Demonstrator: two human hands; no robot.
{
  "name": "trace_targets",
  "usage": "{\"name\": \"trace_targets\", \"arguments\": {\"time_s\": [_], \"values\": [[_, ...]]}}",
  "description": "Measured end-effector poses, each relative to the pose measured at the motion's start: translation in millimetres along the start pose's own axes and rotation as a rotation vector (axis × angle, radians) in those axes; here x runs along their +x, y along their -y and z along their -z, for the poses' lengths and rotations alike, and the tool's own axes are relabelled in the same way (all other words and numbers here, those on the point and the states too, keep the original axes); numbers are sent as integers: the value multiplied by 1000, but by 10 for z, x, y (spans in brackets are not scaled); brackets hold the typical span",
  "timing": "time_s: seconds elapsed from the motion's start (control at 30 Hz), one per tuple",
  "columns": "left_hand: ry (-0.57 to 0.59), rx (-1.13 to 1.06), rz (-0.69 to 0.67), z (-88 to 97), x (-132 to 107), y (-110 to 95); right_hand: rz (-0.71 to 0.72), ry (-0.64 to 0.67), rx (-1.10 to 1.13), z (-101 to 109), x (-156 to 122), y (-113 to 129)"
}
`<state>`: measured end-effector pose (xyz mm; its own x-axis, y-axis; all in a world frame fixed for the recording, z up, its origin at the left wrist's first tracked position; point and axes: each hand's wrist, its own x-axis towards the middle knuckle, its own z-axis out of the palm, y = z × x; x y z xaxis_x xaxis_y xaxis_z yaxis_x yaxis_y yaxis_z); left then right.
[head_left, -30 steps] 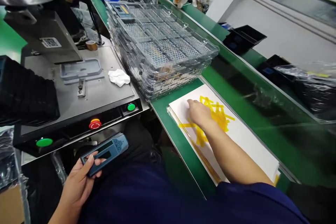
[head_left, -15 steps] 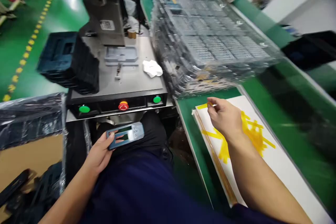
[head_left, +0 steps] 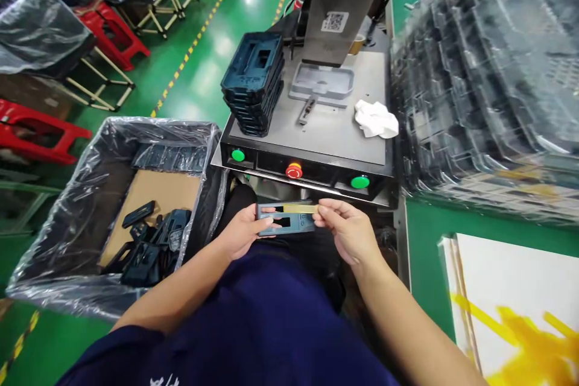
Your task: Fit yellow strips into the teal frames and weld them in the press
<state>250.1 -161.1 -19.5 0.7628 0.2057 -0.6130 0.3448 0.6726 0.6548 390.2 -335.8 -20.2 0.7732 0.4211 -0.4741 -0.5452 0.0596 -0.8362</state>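
Over my lap, my left hand (head_left: 244, 230) grips the left end of a blue-grey plastic casing (head_left: 298, 224) with cut-out windows, thumb on top. My right hand (head_left: 348, 226) pinches the right end of a yellow tape strip (head_left: 299, 208), which lies along or just above the casing's far edge; whether it is stuck down I cannot tell. Just beyond my hands stands a press machine with a grey fixture (head_left: 322, 81) on its metal plate. A stack of dark blue plastic housings (head_left: 253, 81) stands on the plate's left side.
A plastic-lined bin (head_left: 122, 193) with several dark parts is at the left. Green buttons (head_left: 360, 182) and a red emergency stop (head_left: 294, 170) line the press front. A white cloth (head_left: 376, 119), stacked clear trays (head_left: 488, 90) and a white board (head_left: 511, 265) with yellow strips are to the right.
My right hand has left the white board and come to the casing with a yellow tape strip. My left hand still holds the casing. The view has swung left.
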Motion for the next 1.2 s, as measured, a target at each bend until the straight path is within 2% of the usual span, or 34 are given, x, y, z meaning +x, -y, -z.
{"name": "trace_targets", "arguments": {"time_s": [0.17, 0.33, 0.47, 0.57, 0.73, 0.9, 1.03, 1.1, 1.17, 1.2], "values": [[-11, 70, 7, -2, 25, 66, -2, -1, -12, 60, 23, -86], [-33, 191, 3, -4, 89, 114, 41, -77, -33, 126, 54, -112], [-45, 483, -119, 33, 122, 115, 51, -125, -30, 146, 87, -123], [28, 656, -248, 45, 106, 82, 42, -156, -35, 162, 110, -142], [131, 727, -362, 15, 51, 57, 30, -146, -46, 172, 127, -228], [232, 770, -438, -13, 15, 95, -77, -91, 81, 117, 72, -279], [255, 606, -450, -43, 2, 115, -56, -107, 175, 68, 21, -249], [165, 387, -393, -94, 32, 129, -8, -127, 185, 37, -3, -247], [-63, 154, -246, -168, 95, 139, 50, -134, 168, 1, -30, -273], [-181, 57, -129, -206, 131, 140, 82, -133, 155, -17, -43, -295]]}}
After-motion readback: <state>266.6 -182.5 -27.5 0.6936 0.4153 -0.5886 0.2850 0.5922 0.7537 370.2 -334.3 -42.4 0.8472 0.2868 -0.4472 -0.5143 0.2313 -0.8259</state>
